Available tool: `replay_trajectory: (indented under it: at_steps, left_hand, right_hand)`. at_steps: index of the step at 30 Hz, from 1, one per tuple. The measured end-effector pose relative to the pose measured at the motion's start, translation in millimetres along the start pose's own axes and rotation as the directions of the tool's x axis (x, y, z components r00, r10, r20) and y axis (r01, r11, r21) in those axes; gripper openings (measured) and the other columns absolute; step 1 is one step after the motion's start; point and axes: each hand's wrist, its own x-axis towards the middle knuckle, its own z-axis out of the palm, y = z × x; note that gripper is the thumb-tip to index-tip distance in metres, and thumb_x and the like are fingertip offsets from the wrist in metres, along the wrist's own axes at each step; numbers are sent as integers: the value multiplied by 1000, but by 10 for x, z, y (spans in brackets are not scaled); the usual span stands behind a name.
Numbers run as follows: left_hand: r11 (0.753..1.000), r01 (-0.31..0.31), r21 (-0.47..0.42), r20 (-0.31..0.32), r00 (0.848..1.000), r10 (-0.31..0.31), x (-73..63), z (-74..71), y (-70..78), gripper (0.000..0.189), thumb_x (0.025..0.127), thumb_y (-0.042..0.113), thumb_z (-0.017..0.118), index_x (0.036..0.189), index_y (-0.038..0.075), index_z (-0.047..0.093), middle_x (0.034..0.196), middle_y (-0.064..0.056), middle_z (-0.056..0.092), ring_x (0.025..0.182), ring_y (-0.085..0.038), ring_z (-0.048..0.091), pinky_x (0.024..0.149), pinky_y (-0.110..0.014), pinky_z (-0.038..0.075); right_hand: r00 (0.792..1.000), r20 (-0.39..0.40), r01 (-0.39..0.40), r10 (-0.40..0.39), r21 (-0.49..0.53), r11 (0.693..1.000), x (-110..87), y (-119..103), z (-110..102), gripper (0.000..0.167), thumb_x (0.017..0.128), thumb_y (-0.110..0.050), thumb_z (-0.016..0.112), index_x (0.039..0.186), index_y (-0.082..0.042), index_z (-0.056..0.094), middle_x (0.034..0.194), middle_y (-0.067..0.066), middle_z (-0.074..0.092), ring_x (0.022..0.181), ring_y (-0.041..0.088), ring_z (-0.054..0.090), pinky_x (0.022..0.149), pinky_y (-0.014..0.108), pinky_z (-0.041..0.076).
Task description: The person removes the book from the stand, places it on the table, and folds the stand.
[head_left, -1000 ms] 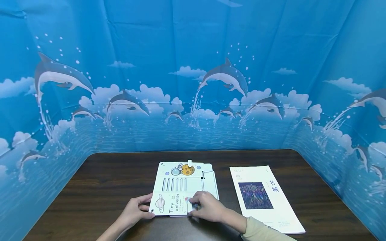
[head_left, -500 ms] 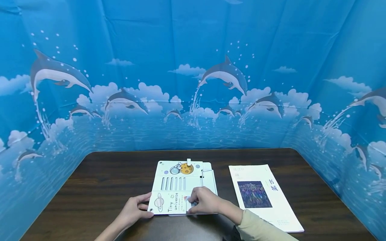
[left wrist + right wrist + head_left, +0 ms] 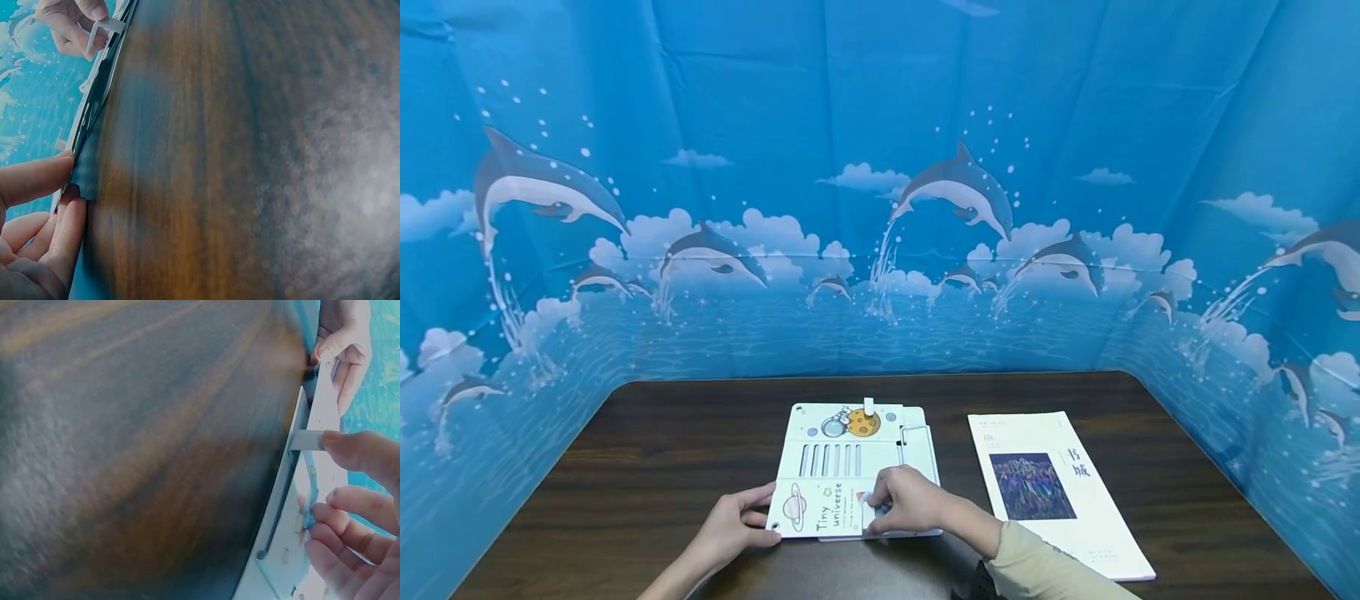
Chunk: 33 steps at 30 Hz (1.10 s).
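A white book stand (image 3: 880, 458) with space drawings and "Tiny universe" lettering lies folded, overlapping a second white panel on its right side. My left hand (image 3: 730, 525) grips its near left corner; the left wrist view shows the fingers (image 3: 69, 240) pinching the thin edge. At the near edge, right of the lettering, my right hand (image 3: 910, 500) bends over the panel. In the right wrist view its thumb (image 3: 350, 450) meets the end of a narrow white page clip (image 3: 306, 440), the other fingers curled beyond the panel. Another small white clip (image 3: 868, 407) stands at the far edge.
To the right of the stand a white magazine (image 3: 1060, 500) with a dark picture lies on the brown wooden table (image 3: 625, 483). A blue dolphin-print curtain (image 3: 850, 208) hangs behind the table and around its sides.
My right hand has risen slightly and bent further over the near edge since one second ago. The left hand keeps its grip; the head view has shifted a little.
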Motion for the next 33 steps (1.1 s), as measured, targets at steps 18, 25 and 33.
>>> replay_trajectory:
  at_steps: [18, 25, 33]
  left_hand:
    - [1000, -7, 24, -2, 1000, 7, 13, 8, 13, 73, 63, -10, 74, 125, -21, 36, 108, -31, 56, 77, -26, 65, 61, -27, 52]
    - [1000, -10, 22, 7, 1000, 10, 5, 6, 5, 75, 62, -9, 75, 125, -22, 35, 107, -30, 57, 78, -26, 65, 61, -26, 52]
    - [999, -2, 35, 9, 1000, 2, 13, -4, 15, 75, 63, -9, 75, 125, -22, 35, 107, -29, 57, 79, -26, 65, 62, -27, 52]
  right_hand:
    - [990, 108, -107, 94, 121, 987, 44, 232, -327, 45, 71, -25, 76, 107, -1, 65, 88, 0, 66, 76, 7, 55, 67, 16, 45]
    - [983, -23, -176, 182, 166, 970, 211, 469, -387, 45, 74, -29, 72, 107, 0, 64, 89, 5, 64, 79, 12, 55, 68, 21, 46]
    - [965, -126, -208, 228, 158, 965, 386, 643, -373, 47, 72, -29, 74, 108, 1, 63, 93, 7, 64, 84, 17, 57, 70, 25, 47]
